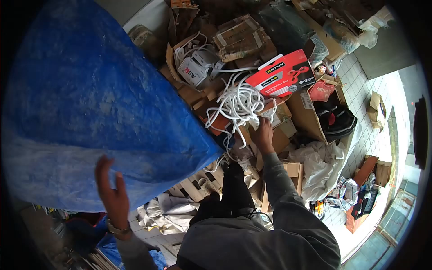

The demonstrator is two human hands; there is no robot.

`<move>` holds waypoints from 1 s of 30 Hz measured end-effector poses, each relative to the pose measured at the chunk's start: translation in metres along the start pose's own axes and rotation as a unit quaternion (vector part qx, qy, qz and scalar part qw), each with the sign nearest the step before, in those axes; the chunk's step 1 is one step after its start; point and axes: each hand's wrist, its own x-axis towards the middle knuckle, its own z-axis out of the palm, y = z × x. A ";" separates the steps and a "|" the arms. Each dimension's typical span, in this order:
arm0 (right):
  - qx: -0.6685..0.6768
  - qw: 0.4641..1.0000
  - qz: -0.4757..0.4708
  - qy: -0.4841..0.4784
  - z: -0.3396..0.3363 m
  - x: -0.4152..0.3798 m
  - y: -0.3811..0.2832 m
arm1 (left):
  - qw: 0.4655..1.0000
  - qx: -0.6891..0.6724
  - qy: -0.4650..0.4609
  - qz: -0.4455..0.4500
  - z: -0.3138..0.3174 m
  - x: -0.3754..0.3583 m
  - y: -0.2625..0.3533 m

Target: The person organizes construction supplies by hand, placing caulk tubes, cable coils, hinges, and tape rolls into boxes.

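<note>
We are lifting the blue tarp with our left hand, fingers spread against its lower edge. Farther out, our right hand is gripping the tangled white cable, lying atop the cardboard pile beside a red box.

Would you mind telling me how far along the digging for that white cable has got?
Done: the blue tarp is lifted off the pile, held up by the left hand. In hand: the right hand grips the tangled white cable. Left: the coil still lies among cardboard boxes, beside the red box.
</note>
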 end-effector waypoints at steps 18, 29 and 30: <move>-0.512 0.812 -0.257 -0.113 -0.095 0.156 0.093 | 0.874 -0.108 -0.303 -0.365 0.139 -0.326 -0.087; -0.225 0.951 -0.199 -0.068 -0.238 0.057 0.046 | 0.828 -0.209 -0.315 -0.415 0.158 -0.320 -0.123; -0.223 0.952 -0.196 -0.068 -0.255 0.045 0.026 | 0.818 -0.218 -0.311 -0.431 0.161 -0.310 -0.108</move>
